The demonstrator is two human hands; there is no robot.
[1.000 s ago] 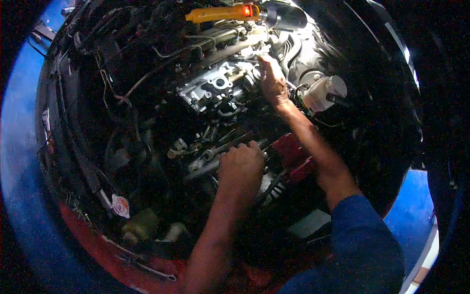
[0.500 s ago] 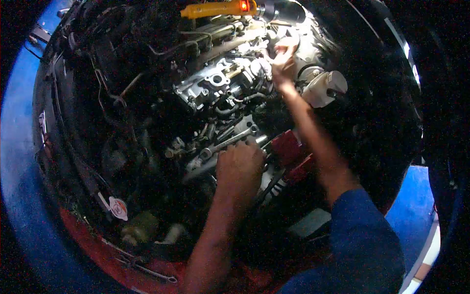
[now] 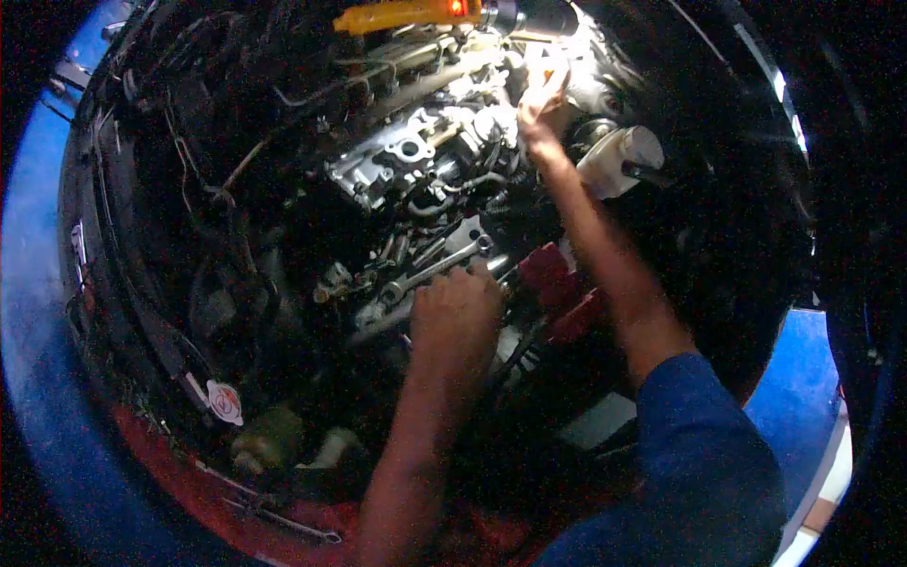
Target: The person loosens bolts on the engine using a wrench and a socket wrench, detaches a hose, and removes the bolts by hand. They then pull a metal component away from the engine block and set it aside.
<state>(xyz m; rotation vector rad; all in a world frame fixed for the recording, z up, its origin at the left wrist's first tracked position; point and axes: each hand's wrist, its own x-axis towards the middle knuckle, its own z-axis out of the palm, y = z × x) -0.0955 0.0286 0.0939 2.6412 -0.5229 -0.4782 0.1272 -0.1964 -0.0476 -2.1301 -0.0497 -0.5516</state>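
Observation:
My left hand point(image 3: 457, 307) is closed, knuckles up, over the lower middle of the engine bay. Just beyond its knuckles lies a combination wrench point(image 3: 439, 269). The palm side is hidden, so what the fingers hold does not show. My right hand point(image 3: 543, 99) reaches to the far side of the engine point(image 3: 378, 161), under bright light. Its fingers look partly stretched out among the metal parts, though glare washes out the tips. Beside my right wrist stands a white fluid reservoir point(image 3: 619, 161) with a cap.
A yellow work lamp point(image 3: 416, 14) with a red light lies across the top. Dark red blocks point(image 3: 548, 269) sit right of my left hand. A radiator cap point(image 3: 225, 403) is at lower left, and another wrench point(image 3: 283, 523) rests on the red front edge. Hoses and pipes surround the engine.
The whole view has shifted slightly. My right hand has moved a little farther up into the lit area. My left hand keeps its place by the wrench.

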